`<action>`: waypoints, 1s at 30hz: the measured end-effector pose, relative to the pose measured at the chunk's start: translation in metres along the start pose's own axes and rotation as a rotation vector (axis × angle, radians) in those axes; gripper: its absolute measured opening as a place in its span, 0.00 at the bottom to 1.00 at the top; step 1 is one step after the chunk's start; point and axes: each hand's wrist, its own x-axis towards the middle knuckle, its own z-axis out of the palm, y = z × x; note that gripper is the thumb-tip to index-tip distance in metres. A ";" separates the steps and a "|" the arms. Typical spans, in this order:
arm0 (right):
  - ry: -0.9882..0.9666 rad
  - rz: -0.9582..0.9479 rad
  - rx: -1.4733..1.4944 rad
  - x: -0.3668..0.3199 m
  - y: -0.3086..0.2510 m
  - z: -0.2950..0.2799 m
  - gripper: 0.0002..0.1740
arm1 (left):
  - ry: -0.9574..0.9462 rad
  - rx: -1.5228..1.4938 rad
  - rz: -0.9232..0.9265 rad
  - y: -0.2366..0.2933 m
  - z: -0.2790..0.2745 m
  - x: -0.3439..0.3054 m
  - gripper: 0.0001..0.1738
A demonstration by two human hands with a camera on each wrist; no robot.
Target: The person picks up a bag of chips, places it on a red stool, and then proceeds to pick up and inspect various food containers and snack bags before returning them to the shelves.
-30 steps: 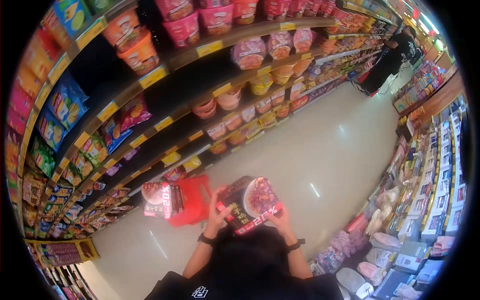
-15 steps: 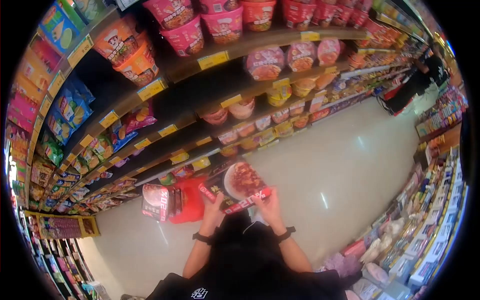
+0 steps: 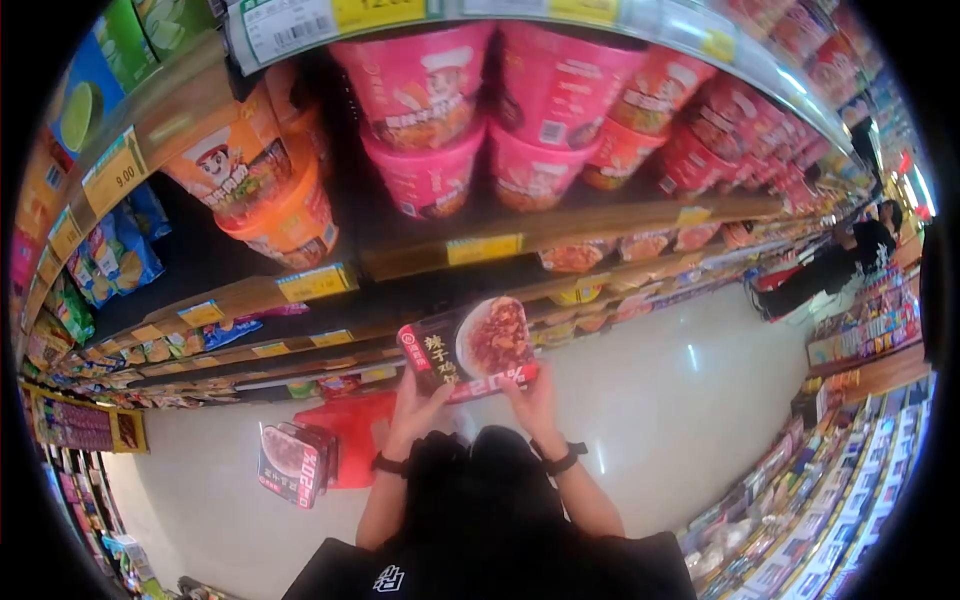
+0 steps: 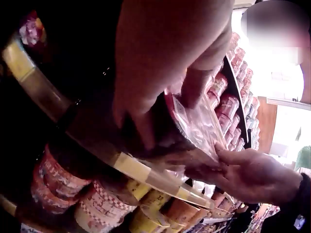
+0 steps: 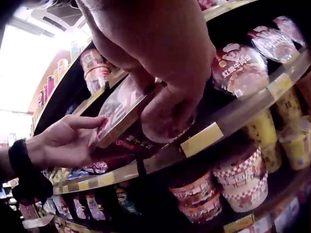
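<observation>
A dark boxed rice meal [image 3: 432, 338], its front printed with a bowl of red food and a "20%" band, is held tilted, face up. My left hand [image 3: 411, 412] grips its lower left corner with the thumb on the front. At the right end my right hand [image 3: 537, 402] grips it, thumb over the red band. In the right wrist view the box's pale side edge [image 5: 127, 116] shows between both hands. From the left wrist, the right hand [image 4: 257, 172] appears beyond the box, whose near side is partly hidden by my left hand.
A shelf with pink noodle tubs [image 3: 425, 95] and orange tubs [image 3: 265, 190] rises in front. Down on the floor, a red basket [image 3: 350, 430] stands beside more boxed meals [image 3: 290, 465]. At the far right of the aisle is another person [image 3: 835, 270]; low stocked displays [image 3: 790, 520] line the right.
The view has come closer to the shelf, and the tubs look larger. Both hands still hold the box, now tilted more face-on to the head view and in front of the lower shelves.
</observation>
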 end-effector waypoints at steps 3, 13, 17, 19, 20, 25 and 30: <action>-0.064 -0.083 -0.001 0.046 -0.024 0.014 0.22 | 0.061 0.040 0.076 0.008 -0.006 0.035 0.37; 0.083 -0.365 -0.779 0.127 -0.029 0.021 0.25 | 0.211 0.380 0.185 0.007 -0.016 0.123 0.22; -0.044 -0.240 -0.674 0.158 -0.021 0.018 0.26 | 0.230 0.473 0.223 -0.013 -0.020 0.148 0.17; -0.041 -0.246 -0.665 0.165 -0.019 0.019 0.27 | 0.197 0.553 0.214 -0.025 -0.027 0.158 0.15; 0.009 -0.291 -0.691 0.167 -0.013 0.021 0.26 | 0.231 0.679 0.272 -0.036 -0.032 0.164 0.14; -0.014 -0.533 -0.736 0.173 -0.006 0.019 0.29 | 0.207 1.023 -0.018 -0.067 -0.049 0.181 0.14; -0.190 -0.413 -0.775 0.182 -0.004 0.024 0.27 | 0.207 0.991 -0.102 -0.081 -0.064 0.182 0.13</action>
